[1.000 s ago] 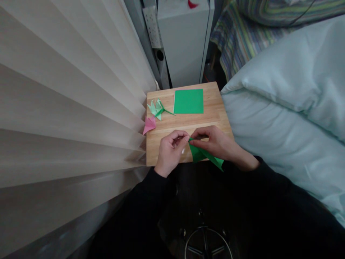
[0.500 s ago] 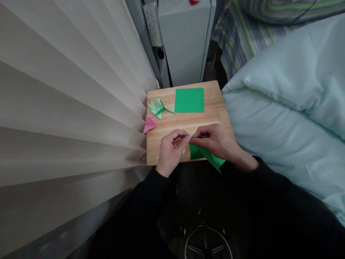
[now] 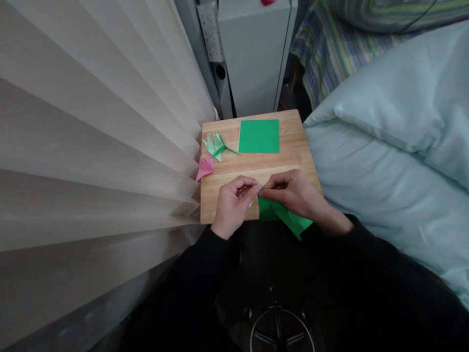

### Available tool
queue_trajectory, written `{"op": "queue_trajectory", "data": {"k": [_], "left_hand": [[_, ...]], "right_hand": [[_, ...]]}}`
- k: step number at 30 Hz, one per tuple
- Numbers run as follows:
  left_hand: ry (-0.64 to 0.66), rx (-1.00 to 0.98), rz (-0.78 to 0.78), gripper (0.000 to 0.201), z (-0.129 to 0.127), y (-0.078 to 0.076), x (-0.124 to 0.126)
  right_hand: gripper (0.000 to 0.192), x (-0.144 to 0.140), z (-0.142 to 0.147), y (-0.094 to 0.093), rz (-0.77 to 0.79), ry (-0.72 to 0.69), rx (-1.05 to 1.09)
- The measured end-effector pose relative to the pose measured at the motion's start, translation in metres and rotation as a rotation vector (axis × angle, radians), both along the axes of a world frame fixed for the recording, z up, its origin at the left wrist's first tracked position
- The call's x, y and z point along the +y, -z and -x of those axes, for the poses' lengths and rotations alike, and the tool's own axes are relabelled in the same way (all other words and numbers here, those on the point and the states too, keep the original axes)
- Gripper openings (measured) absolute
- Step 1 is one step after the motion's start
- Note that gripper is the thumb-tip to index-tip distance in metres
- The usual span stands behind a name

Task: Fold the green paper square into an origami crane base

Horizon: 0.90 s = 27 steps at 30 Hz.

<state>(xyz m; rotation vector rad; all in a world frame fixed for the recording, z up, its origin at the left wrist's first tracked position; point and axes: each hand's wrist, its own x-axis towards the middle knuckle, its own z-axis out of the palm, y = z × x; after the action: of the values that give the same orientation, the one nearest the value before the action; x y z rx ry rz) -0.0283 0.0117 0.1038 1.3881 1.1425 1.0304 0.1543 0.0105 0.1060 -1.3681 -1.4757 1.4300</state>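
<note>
My left hand (image 3: 232,205) and my right hand (image 3: 295,193) meet over the near edge of a small wooden table (image 3: 293,146). Both pinch the top corner of a folded green paper (image 3: 280,215), which hangs down past the table's front edge. A flat green paper square (image 3: 258,136) lies at the back of the table. A light green folded paper flower with a thin stem (image 3: 216,145) lies at the back left, and a pink folded flower (image 3: 204,167) sits at the left edge.
A cream pleated curtain (image 3: 91,146) fills the left side. A pale blue duvet (image 3: 395,132) borders the table on the right. A grey cabinet (image 3: 254,54) stands behind the table. A stool base (image 3: 278,332) shows below.
The folded green paper has turned a little, its lower point swinging right. Both hands stay pinched at its top corner in almost the same place.
</note>
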Motion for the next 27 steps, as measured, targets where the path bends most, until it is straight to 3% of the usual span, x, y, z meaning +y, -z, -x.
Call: {"op": "queue_trajectory", "data": {"k": [6, 13, 17, 21, 27], "left_hand": [[0.02, -0.056, 0.044, 0.012, -0.002, 0.001, 0.015], [-0.02, -0.192, 0.126, 0.022, -0.009, 0.008, 0.051], [-0.054, -0.161, 0.057, 0.021, -0.012, 0.012, 0.066], [-0.083, -0.153, 0.034, 0.024, -0.016, 0.019, 0.072], [-0.002, -0.278, 0.13, 0.031, -0.019, 0.017, 0.071]], "right_hand": [[0.021, 0.014, -0.002, 0.006, 0.017, 0.01, 0.039], [0.021, 0.05, -0.004, -0.007, -0.03, 0.036, -0.039], [0.021, 0.065, -0.004, -0.006, -0.038, 0.028, 0.027], [0.021, 0.068, -0.005, 0.001, -0.035, 0.04, 0.078], [0.019, 0.067, -0.012, 0.006, -0.042, 0.087, 0.105]]}}
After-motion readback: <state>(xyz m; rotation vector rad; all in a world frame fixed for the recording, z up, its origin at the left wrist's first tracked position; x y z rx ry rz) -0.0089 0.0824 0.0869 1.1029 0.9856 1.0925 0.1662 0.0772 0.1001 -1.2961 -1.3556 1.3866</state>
